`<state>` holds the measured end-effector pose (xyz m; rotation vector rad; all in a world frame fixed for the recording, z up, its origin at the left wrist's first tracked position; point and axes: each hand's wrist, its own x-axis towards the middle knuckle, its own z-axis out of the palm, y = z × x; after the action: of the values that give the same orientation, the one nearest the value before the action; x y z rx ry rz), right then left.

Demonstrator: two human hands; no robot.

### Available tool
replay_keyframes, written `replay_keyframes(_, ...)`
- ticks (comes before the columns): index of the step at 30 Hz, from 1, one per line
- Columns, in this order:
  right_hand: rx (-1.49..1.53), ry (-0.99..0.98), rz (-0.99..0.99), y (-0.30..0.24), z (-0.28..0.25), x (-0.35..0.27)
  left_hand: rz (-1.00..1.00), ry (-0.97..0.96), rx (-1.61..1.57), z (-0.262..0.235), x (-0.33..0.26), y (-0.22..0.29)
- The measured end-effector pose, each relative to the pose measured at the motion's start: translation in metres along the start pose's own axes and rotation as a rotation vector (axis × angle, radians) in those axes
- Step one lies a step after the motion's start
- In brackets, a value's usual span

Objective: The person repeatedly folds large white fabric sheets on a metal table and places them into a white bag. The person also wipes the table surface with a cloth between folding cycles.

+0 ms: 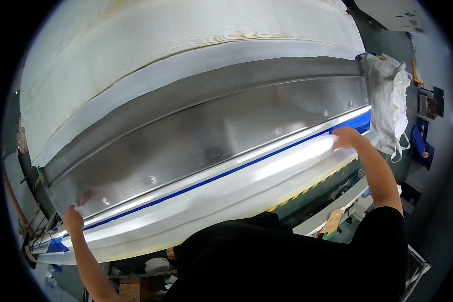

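A long strip of white cloth (246, 176) lies along the front of a brushed metal panel (211, 121), below a thin blue band (226, 170). At the right end, my right hand (346, 138) pinches the upper edge of this cloth, close to a wider blue patch (358, 122). My left hand (74, 220) is far off at the left end, by the panel's lower corner. Its fingers are closed, and whatever lies between them is too small to tell. Both arms are spread wide.
Layered white material (186, 30) rises behind the panel. A white woven sack (390, 100) hangs at its right end. Yellow-black striped tape (307, 185) runs along the near edge. Below are a pale frame (347, 201) and a cardboard box (130, 291).
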<state>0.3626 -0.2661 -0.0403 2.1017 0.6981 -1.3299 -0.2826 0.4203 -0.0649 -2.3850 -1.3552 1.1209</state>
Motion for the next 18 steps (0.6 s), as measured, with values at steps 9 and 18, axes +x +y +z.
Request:
replay_keyframes(9,-0.251,0.216,-0.144,-0.033,0.024,0.019,-0.043,0.451,-0.368,0.048,0.014,-0.003)
replay_keyframes(18,0.197,0.477,-0.446,-0.303,-0.103,-0.018,0.019,0.916,-0.568,-0.024,0.054,0.064)
